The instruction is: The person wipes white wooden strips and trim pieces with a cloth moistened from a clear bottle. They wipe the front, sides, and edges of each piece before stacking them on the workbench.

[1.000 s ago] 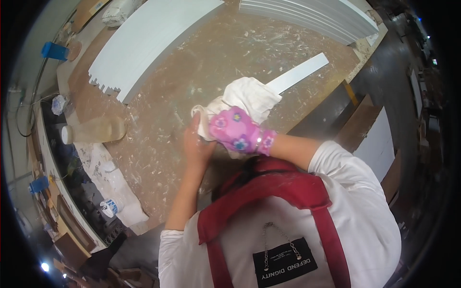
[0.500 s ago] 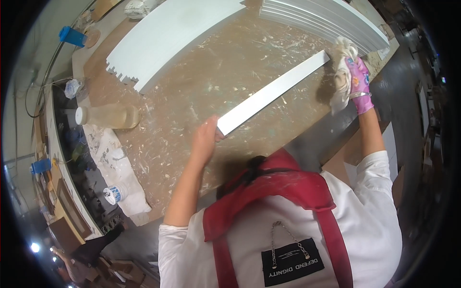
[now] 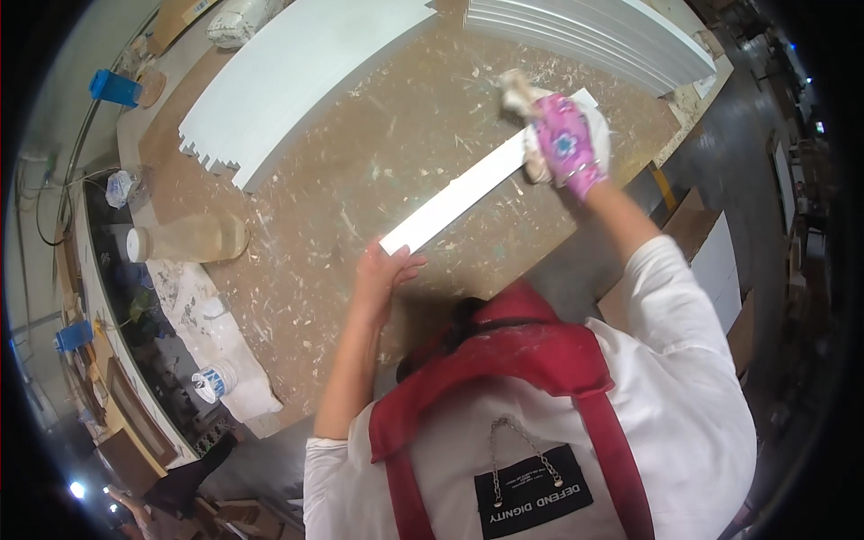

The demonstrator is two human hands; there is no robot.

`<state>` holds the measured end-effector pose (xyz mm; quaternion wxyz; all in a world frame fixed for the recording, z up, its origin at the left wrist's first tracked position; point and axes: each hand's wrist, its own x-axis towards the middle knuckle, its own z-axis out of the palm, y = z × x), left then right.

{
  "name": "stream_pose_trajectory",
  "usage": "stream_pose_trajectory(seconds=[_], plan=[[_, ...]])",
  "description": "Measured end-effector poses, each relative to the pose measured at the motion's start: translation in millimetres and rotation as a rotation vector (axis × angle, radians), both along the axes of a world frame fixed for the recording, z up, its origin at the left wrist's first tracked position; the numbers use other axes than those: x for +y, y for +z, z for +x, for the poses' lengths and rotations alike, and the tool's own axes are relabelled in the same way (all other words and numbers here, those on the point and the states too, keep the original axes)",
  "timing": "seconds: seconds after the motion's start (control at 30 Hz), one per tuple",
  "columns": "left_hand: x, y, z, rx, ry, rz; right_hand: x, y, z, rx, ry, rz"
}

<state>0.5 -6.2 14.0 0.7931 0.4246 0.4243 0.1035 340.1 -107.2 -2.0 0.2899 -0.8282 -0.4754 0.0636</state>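
Note:
A long, flat white strip lies slantwise over the brown worktable. Its near end is held by my bare left hand, thumb and fingers at the edge. Toward the strip's far end, my right hand wears a pink flowered glove and is closed on a crumpled off-white rag. The rag is pressed on the strip and wraps over part of it, hiding that stretch; the strip's far tip shows past the glove.
White strips lie side by side at the far left, with another stack at the far right. On the left stand a bottle of cloudy liquid and a small white-and-blue tub. Cardboard lies beyond the table's right edge.
My right hand has moved left with the rag, from beyond the strip's far end onto the strip. The strip and my left hand have shifted slightly left and nearer in view.

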Motion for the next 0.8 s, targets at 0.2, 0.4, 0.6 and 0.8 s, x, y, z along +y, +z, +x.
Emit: stream_pose_trajectory(seconds=[0.2, 0.4, 0.6, 0.8], plan=[[-1, 4, -1, 0.041, 0.087, -0.015, 38, 35, -170, -0.323, 0.793, -0.361], [1, -1, -5, 0.027, 0.036, -0.029, -9, 9, 7, -0.459, -0.03, -0.209], [4, 11, 1, 0.008, 0.032, -0.039, -59, 38, 122, -0.69, -0.084, -0.345], [1, 6, -5, 0.042, 0.062, -0.047, -23, 86, 17, -0.207, 0.116, -0.114]])
